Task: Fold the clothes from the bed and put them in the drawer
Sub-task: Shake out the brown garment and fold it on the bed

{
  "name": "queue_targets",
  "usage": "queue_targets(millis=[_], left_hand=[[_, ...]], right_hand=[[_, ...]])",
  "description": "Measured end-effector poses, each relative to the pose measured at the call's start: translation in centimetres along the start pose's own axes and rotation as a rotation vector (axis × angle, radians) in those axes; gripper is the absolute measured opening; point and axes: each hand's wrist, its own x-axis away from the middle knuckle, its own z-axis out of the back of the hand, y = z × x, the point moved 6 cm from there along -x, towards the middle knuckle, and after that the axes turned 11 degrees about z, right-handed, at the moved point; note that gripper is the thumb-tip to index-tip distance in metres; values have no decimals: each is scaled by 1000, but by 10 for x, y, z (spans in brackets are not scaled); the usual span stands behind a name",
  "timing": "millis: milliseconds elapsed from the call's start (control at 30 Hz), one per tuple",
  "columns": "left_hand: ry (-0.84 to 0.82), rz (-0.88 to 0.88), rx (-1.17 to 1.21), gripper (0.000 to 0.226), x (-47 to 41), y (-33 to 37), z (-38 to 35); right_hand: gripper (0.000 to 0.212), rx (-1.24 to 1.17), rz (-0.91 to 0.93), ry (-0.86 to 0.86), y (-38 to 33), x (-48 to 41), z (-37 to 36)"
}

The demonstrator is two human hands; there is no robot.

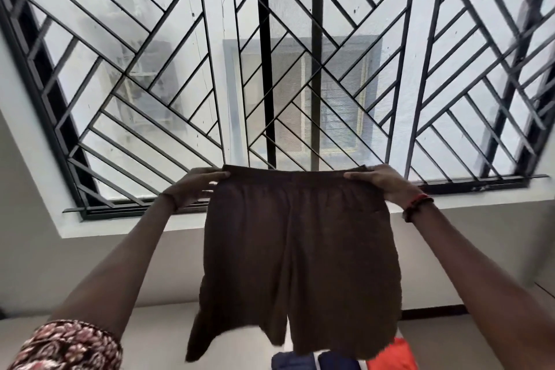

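Dark brown fabric shorts (300,249) are held up at arm's length, in front of a large window with a black metal grille of diagonal bars (150,69). The garment is gripped at the two ends of its gathered waistband and is stretched flat between the hands. Both legs hang freely downward.

Left hand (195,186): the fingers are curled over the top edge of the left waistband corner, with the thumb on the near side and the cloth pinched between them. The fingers are kept close together, not spread. A floral-patterned short sleeve (69,345) is seen on this upper arm.

Right hand (380,182): the fingers are laid close together along the top of the right waistband corner and bent round it. The position of the thumb cannot be told. A red thread bracelet (417,204) is worn on this wrist.

Below the shorts, at the bottom edge, dark navy folded garments (292,362) and an orange-red garment (393,353) are seen side by side on a pale surface (150,339), partly hidden by the hems. Whether the hems touch them cannot be told.
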Motion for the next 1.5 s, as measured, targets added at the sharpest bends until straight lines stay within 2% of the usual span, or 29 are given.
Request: queue_targets(millis=[67,167,267,333,500,667,800,967,1033,1167,1233,1300,1367,1433,1500], left_hand=[[69,70,-51,6,-7,-12,-12],[139,102,-20,9,-16,-29,-36],[76,78,87,8,-19,-44,-71],[25,69,99,6,-16,-51,-96],[35,41,130,20,-18,-61,-132],[-22,-22,42,14,-20,-62,-142],[-53,-17,-71,28,-21,-69,-141],[-74,-49,-78,45,-18,-66,-139],[-40,-118,-74,46,-18,-62,-133],[102,-420,-412,34,-17,-49,-129],[107,-525,-563,66,-18,-46,-127],[74,-488,-786,97,-22,-48,-123],[-27,-355,-1038,109,-26,-58,-120],[-112,-209,-1148,102,-27,-69,-114],[-189,-113,-1107,76,-27,-74,-109]], right_hand=[[40,30,-53,83,24,-6,-10],[32,29,-108,90,51,-4,-38],[18,-124,-79,155,69,0,-68],[9,-162,-88,132,77,6,-91],[15,-96,-8,20,79,12,-127],[13,-87,54,-21,77,11,-138],[29,-110,99,-78,73,16,-140],[32,-79,155,-146,75,19,-140],[33,-94,155,-206,74,20,-142],[28,-86,131,-259,72,20,-144],[22,-97,91,-263,72,20,-140],[13,-99,60,-268,73,23,-138],[13,-81,76,-274,73,25,-137],[16,-53,97,-288,72,27,-137],[16,-29,101,-327,73,30,-137]])
